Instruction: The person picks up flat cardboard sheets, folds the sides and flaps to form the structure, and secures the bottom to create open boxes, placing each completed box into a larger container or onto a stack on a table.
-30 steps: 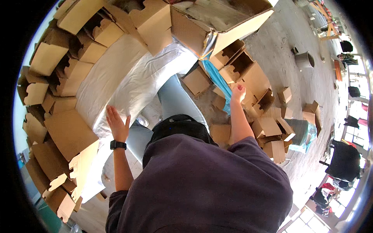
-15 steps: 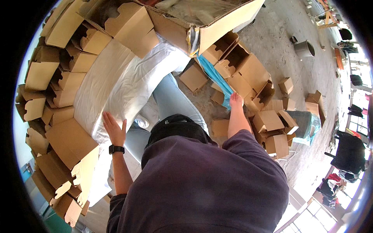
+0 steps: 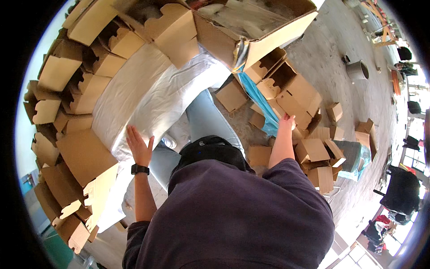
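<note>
Shifts curled right hand [image 3: 286,122] slightly toward six o'clock from a second ago, just beside blue plastic [image 3: 269,121] at two o'clock, impossible to tell whether clamped, and spreads left hand [image 3: 141,150] open over white cloth [image 3: 154,92] at nine o'clock, best kept light against rucking.

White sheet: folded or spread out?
Spread out: the white sheet runs broad and wrinkled from near the big box past the left hand.
</note>
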Demonstrator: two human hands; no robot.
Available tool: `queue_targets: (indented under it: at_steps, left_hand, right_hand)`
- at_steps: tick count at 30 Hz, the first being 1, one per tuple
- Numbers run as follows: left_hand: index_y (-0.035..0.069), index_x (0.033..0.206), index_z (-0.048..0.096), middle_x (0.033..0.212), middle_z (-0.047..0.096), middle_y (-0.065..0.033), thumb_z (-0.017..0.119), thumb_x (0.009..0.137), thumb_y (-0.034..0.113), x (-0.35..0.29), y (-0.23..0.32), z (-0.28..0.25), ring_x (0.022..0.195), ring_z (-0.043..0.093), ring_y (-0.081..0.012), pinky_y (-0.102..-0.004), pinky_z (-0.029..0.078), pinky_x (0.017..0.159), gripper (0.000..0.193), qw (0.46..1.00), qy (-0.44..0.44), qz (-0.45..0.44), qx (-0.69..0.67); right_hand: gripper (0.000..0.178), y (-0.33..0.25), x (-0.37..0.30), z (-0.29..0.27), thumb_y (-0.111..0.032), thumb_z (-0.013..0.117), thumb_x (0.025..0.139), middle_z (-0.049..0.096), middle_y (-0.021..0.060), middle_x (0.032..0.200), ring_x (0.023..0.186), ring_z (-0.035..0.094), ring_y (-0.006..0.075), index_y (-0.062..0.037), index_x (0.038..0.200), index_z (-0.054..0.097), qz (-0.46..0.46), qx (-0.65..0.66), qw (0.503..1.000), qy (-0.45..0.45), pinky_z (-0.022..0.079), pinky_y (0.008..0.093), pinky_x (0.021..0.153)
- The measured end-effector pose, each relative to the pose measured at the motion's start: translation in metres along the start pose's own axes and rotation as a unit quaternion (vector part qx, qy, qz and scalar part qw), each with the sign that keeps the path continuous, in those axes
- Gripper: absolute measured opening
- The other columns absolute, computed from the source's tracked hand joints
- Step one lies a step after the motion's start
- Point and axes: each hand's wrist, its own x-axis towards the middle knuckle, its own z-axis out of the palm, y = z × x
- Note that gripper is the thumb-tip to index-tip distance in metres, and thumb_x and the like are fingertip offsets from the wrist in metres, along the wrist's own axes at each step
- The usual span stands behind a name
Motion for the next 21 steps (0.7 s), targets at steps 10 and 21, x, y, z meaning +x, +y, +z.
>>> queue_targets:
  at_steps: [10,21]
  left_hand:
    - [-0.005,0.148,0.017,0.156,0.014,-0.0224,0.063,0.086,0.045,-0.002,0.005,0.003,0.145,0.013,-0.0344,-0.0502,0.013,0.116,0.092,0.999,0.013,-0.023,-0.032]
    - [-0.005,0.144,0.026,0.152,0.025,-0.0209,0.065,0.085,0.039,-0.006,0.014,-0.006,0.142,0.022,-0.0337,-0.0497,0.015,0.117,0.084,0.993,0.003,-0.065,-0.094]
  right_hand:
    - [0.029,-0.103,-0.070,0.045,-0.027,0.051,0.098,0.064,0.0157,0.100,0.092,0.063,0.0315,-0.0022,0.111,0.059,-0.150,0.148,0.974,-0.089,0.058,0.0433,0.083]
    - [0.021,-0.118,-0.381,0.124,-0.009,0.064,0.089,0.066,0.0111,0.102,0.092,0.064,0.0225,-0.0050,0.109,0.059,-0.092,-0.050,0.692,-0.715,0.054,0.0348,0.083]
